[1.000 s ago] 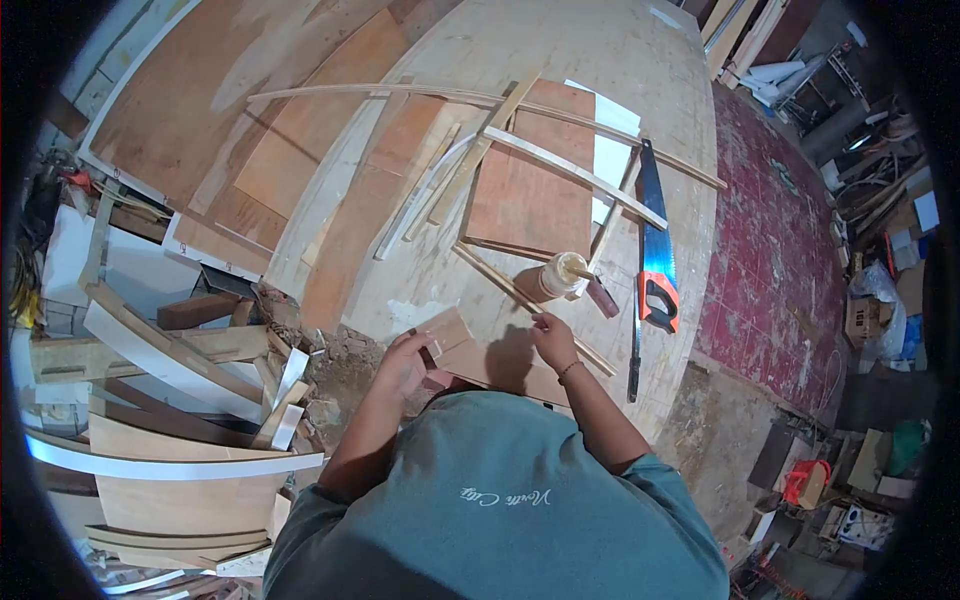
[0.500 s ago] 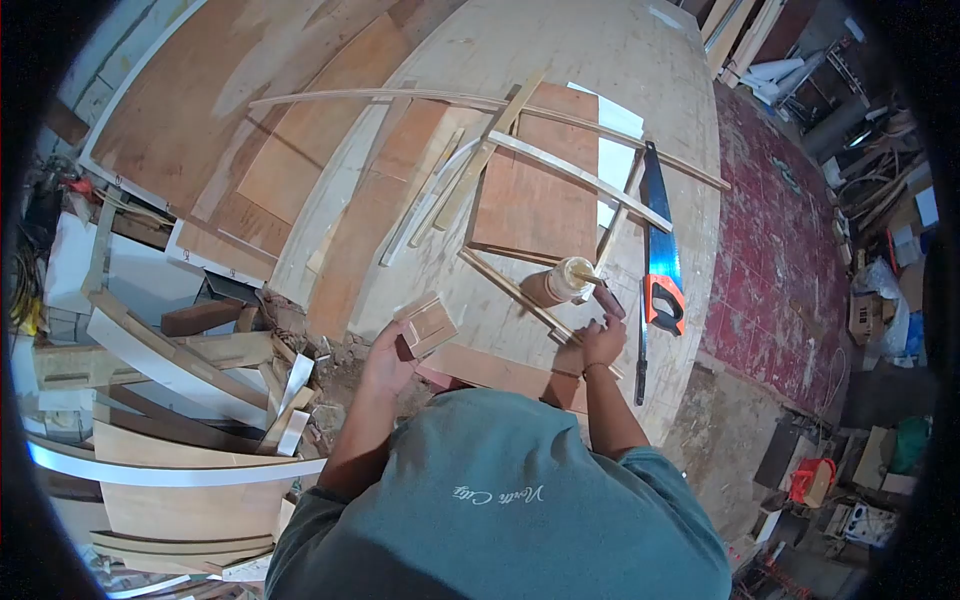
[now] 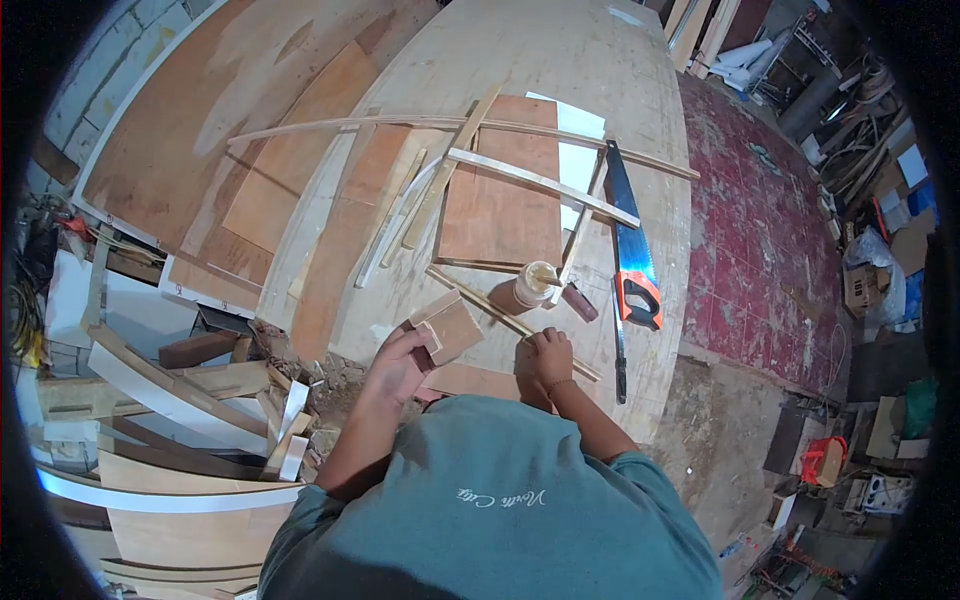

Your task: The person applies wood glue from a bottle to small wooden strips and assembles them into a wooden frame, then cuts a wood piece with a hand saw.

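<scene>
My left hand (image 3: 398,365) grips a small box-like piece of light wood (image 3: 456,334), with its thumb and fingers at the lower left edge. My right hand (image 3: 552,358) is over a thin wooden strip (image 3: 500,318), its fingers bent; whatever is under them is hidden. Just above that hand stands an open jar (image 3: 530,291) with pale stuff at its mouth and a stick or brush handle in it. A small dark reddish-brown block (image 3: 579,302) lies right of the jar.
A handsaw (image 3: 632,235) with an orange and black handle lies at the right of the plywood worktop (image 3: 480,60). Crossed wooden strips (image 3: 545,184) lie over a brown board (image 3: 500,220). Curved offcuts (image 3: 180,385) are piled at left; red flooring (image 3: 745,200) is at right.
My right hand has moved left and away from the dark block, which now rests apart from it on the worktop. The wood in my left hand has turned and shifted slightly right.
</scene>
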`<act>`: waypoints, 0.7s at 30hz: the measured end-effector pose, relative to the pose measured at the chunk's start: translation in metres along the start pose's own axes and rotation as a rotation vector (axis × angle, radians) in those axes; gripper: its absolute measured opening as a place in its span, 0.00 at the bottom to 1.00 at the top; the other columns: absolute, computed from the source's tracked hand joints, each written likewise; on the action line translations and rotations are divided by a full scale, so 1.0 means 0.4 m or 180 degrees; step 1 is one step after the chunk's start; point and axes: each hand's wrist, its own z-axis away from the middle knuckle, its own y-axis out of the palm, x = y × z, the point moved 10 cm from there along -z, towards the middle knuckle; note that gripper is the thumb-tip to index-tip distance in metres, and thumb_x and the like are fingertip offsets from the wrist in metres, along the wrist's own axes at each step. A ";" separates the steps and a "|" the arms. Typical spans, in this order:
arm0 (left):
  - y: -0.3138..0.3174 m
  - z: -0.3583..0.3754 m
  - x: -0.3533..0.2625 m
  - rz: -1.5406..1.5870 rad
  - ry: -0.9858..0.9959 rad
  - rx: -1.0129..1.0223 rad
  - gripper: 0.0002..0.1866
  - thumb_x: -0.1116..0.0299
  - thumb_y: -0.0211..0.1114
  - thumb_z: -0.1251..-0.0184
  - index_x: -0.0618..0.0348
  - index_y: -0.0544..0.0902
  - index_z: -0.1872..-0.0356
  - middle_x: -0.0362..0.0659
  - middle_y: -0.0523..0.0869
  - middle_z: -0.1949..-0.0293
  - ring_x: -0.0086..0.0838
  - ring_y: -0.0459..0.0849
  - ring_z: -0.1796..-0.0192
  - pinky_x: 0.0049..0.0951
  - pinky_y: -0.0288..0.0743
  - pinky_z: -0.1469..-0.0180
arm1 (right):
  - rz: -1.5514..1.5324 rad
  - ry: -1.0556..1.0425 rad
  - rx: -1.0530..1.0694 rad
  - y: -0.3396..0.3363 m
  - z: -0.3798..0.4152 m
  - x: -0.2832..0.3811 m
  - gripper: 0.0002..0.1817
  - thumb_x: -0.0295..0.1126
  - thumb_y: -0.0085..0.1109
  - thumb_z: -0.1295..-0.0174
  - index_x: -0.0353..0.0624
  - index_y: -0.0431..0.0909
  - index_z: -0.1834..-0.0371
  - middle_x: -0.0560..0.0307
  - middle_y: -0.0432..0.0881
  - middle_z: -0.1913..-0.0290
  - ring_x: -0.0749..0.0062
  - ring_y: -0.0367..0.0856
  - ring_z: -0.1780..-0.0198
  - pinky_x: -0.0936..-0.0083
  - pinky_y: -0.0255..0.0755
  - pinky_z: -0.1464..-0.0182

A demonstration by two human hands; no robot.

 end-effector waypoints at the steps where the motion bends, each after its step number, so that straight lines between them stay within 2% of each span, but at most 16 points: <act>1: 0.014 0.005 -0.002 -0.0014 0.0002 0.0003 0.28 0.69 0.58 0.39 0.69 0.65 0.38 0.53 0.76 0.43 0.41 0.76 0.41 0.42 0.70 0.40 | 0.0162 -0.0146 0.0053 0.006 0.000 0.011 0.11 0.32 0.58 0.52 0.49 0.77 0.63 0.56 0.74 0.63 0.59 0.73 0.58 0.65 0.68 0.58; 3: 0.051 0.021 -0.008 -0.0089 -0.0022 0.0051 0.26 0.74 0.57 0.40 0.67 0.66 0.39 0.51 0.76 0.44 0.40 0.77 0.44 0.40 0.72 0.41 | 0.0332 -0.0284 0.0100 0.009 0.004 0.015 0.10 0.32 0.57 0.51 0.48 0.77 0.63 0.57 0.74 0.63 0.60 0.73 0.58 0.65 0.68 0.57; 5: 0.106 0.046 -0.026 -0.0106 -0.0002 0.0082 0.26 0.74 0.57 0.41 0.67 0.66 0.40 0.51 0.76 0.45 0.40 0.77 0.44 0.40 0.72 0.41 | 0.0707 -0.0569 0.0464 0.035 0.019 0.025 0.10 0.33 0.55 0.49 0.48 0.76 0.62 0.57 0.74 0.63 0.62 0.73 0.57 0.65 0.68 0.57; 9: 0.147 0.069 -0.034 0.0082 -0.0005 0.0272 0.28 0.74 0.57 0.45 0.67 0.66 0.41 0.51 0.76 0.46 0.40 0.78 0.45 0.40 0.74 0.43 | 0.0478 -0.0668 0.0378 0.017 0.030 0.036 0.11 0.34 0.54 0.47 0.49 0.75 0.60 0.58 0.75 0.61 0.63 0.74 0.56 0.66 0.69 0.56; 11: 0.161 0.077 -0.037 0.0075 -0.0010 0.0333 0.28 0.75 0.57 0.46 0.68 0.66 0.41 0.51 0.76 0.46 0.39 0.79 0.46 0.40 0.75 0.44 | 0.0430 -0.0759 0.0637 0.051 0.039 0.029 0.11 0.35 0.53 0.47 0.49 0.75 0.60 0.57 0.76 0.60 0.62 0.74 0.54 0.67 0.69 0.54; 15: 0.194 0.088 -0.042 -0.0142 -0.0028 0.0315 0.29 0.75 0.57 0.48 0.68 0.67 0.41 0.51 0.77 0.48 0.38 0.80 0.48 0.39 0.77 0.46 | 0.0307 -0.0505 0.0624 0.072 0.035 0.009 0.10 0.36 0.50 0.41 0.50 0.77 0.60 0.56 0.76 0.60 0.60 0.74 0.54 0.65 0.69 0.53; 17: 0.193 0.090 -0.039 -0.0136 -0.0110 0.0331 0.28 0.75 0.57 0.48 0.68 0.67 0.42 0.51 0.77 0.48 0.38 0.81 0.48 0.39 0.77 0.46 | -0.0998 0.0198 0.0583 0.040 0.019 -0.018 0.08 0.31 0.52 0.42 0.44 0.79 0.62 0.52 0.76 0.60 0.59 0.74 0.55 0.66 0.70 0.55; 18: 0.193 0.091 -0.035 -0.0137 -0.0192 0.0343 0.28 0.76 0.57 0.48 0.69 0.66 0.42 0.51 0.78 0.49 0.38 0.81 0.48 0.39 0.77 0.46 | -0.0997 0.0189 0.0578 -0.008 0.006 0.013 0.08 0.31 0.52 0.42 0.44 0.79 0.62 0.52 0.76 0.60 0.59 0.74 0.55 0.66 0.70 0.55; 20: 0.191 0.092 -0.043 -0.0086 -0.0082 0.0317 0.28 0.76 0.56 0.48 0.69 0.67 0.42 0.51 0.78 0.49 0.38 0.81 0.48 0.39 0.77 0.46 | -0.1247 0.0081 -0.0321 -0.204 -0.037 0.084 0.09 0.24 0.55 0.44 0.40 0.80 0.61 0.48 0.76 0.64 0.58 0.76 0.60 0.69 0.71 0.59; 21: 0.189 0.093 -0.047 -0.0040 0.0005 0.0293 0.27 0.76 0.56 0.47 0.69 0.67 0.42 0.51 0.78 0.49 0.38 0.81 0.48 0.39 0.78 0.46 | -0.1969 0.0049 -0.0399 -0.224 -0.055 0.074 0.14 0.19 0.57 0.47 0.40 0.81 0.57 0.51 0.78 0.67 0.63 0.78 0.66 0.72 0.72 0.64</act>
